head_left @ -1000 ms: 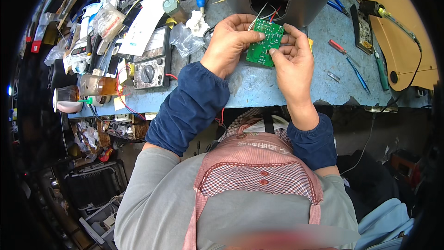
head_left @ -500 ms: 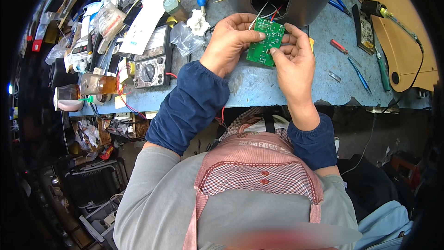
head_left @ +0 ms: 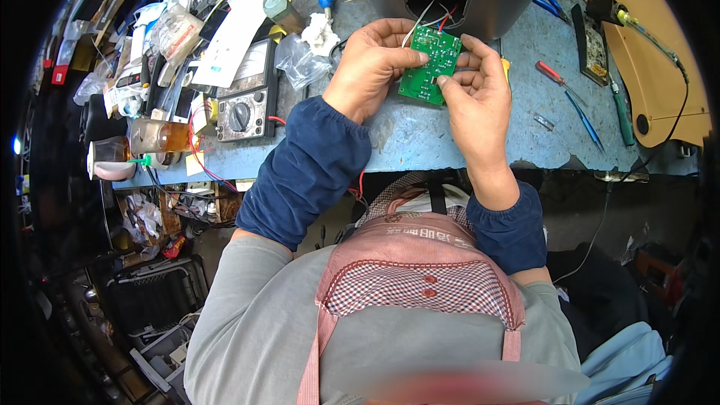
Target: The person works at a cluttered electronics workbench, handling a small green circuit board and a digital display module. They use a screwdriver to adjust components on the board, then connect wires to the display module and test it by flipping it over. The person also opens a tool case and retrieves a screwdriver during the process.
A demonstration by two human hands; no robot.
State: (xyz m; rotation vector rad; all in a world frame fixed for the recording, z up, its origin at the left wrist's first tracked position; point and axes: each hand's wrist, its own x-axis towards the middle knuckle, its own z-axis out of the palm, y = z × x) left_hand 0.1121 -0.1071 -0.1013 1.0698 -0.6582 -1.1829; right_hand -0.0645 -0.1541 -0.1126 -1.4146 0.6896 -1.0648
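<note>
A green circuit board (head_left: 429, 75) is held up between my two hands above the blue bench. My left hand (head_left: 371, 64) grips its left edge, thumb on the face and fingers behind. On the board's right edge, my right hand (head_left: 478, 90) is closed with the thumb on the face. Thin wires (head_left: 429, 16), white, red and blue, run from the board's top into the opening of a dark grey appliance housing (head_left: 501, 1) with a tan trim strip. The fingers behind the board are partly hidden.
An analog multimeter (head_left: 241, 114) with red leads lies left, amid bags and papers. At right are a red screwdriver (head_left: 551, 71), blue tweezers (head_left: 585, 124), a green-handled tool (head_left: 622, 116), a soldering iron (head_left: 649, 43) and a tan panel (head_left: 686, 105). A jar of amber liquid (head_left: 169, 136) stands near the bench's left edge.
The circuit board has shifted and tilted very slightly in my hands. Both hands keep nearly the same place and grip.
</note>
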